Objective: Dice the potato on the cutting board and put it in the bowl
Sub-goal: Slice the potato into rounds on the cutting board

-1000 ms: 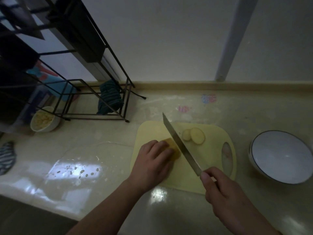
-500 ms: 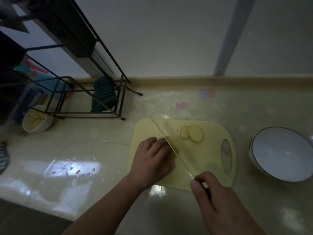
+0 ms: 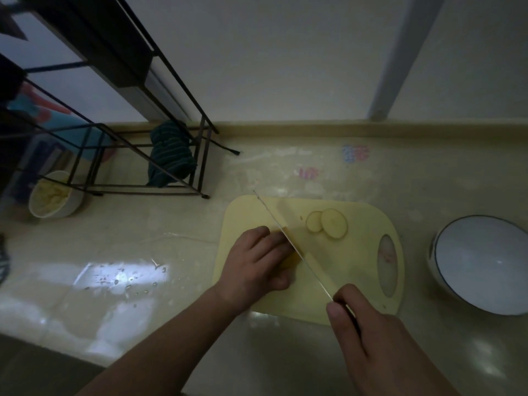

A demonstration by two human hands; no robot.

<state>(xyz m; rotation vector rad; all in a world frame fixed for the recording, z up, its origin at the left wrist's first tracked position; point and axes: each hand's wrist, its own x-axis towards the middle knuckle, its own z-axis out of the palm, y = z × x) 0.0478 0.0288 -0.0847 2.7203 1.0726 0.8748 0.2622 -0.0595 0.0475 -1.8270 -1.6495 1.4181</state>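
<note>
Our left hand (image 3: 257, 261) lies over the potato (image 3: 291, 260) on the board (image 3: 357, 252), fingers curled around it and holding it down. Our right hand (image 3: 371, 344) grips the knife (image 3: 288, 240), and the blade edge stands against the potato beside our left fingertips. Two slices (image 3: 328, 224) lie overlapping farther back on the board. The bowl (image 3: 483, 264) sits to the right, apart from the board.

One cutting board (image 3: 357, 270) lies at centre frame. On it: two potato slices (image 3: 328, 223) and one potato piece (image 3: 291, 260). One knife (image 3: 288, 241). Two bowls: one white bowl (image 3: 483, 264) at right, one filled bowl (image 3: 54, 195) at left. One wire rack (image 3: 148, 155). Two hands: left hand (image 3: 257, 264), right hand (image 3: 380, 338).
</note>
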